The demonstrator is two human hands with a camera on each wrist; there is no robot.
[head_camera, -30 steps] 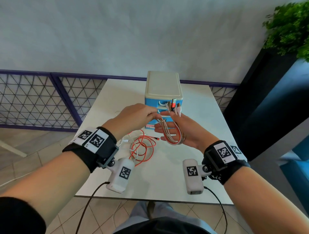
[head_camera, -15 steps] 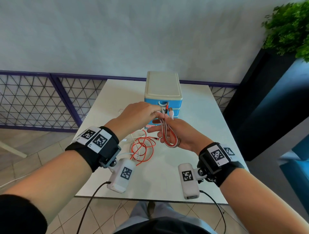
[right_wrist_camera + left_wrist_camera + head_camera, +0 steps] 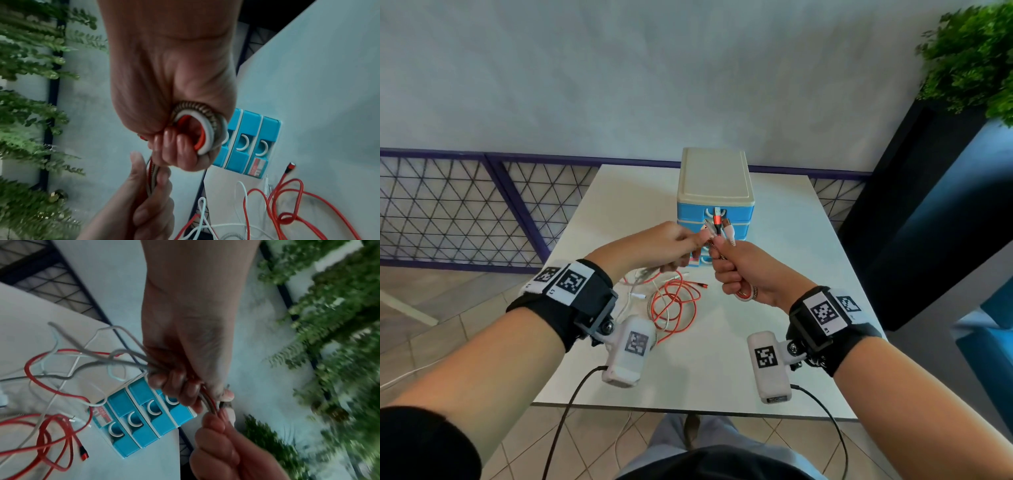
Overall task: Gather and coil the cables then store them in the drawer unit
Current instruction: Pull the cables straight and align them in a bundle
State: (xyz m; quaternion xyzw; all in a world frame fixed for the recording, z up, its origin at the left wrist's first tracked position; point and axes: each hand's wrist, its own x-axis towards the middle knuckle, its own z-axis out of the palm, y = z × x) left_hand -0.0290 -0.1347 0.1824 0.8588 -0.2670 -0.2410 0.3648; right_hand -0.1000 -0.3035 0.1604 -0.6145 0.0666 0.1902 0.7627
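Since approx. 1 s ago the right hand (image 3: 748, 270) has gone from open palm w/ loops draped over it to a closed fist round the cable bundle (image 3: 745, 294); plug ends now poke up above the fist instead of lying across the palm. Left hand has stayed pinched at the same spot.

Near, lower centre of the head view: both wrists w/ camera rigs, over the worktop (image 3: 722, 377). Mid-frame: the right hand clamps the folded cable bundle, a braided, a white and a red strand curling out at the heel of the fist (right wrist view shows the bend clearly). The left hand (image 3: 654, 248) pinches the strands just beside the fist, fingers curled on them; the trailing lengths run from it down to the loose cables (image 3: 674, 308), red + white, lying tangled on the worktop centre-left. Beyond, centre of frame: the drawer unit (image 3: 715, 192), blue fronts, all drawers look shut.

Step in hand, as I judge it: coiling, early on – one fold made, most of the length uncoiled. Next move prob. calls for the left hand to draw up slack and lay another loop into the right fist w/o snagging the tangle, then a free hand to open a drawer.
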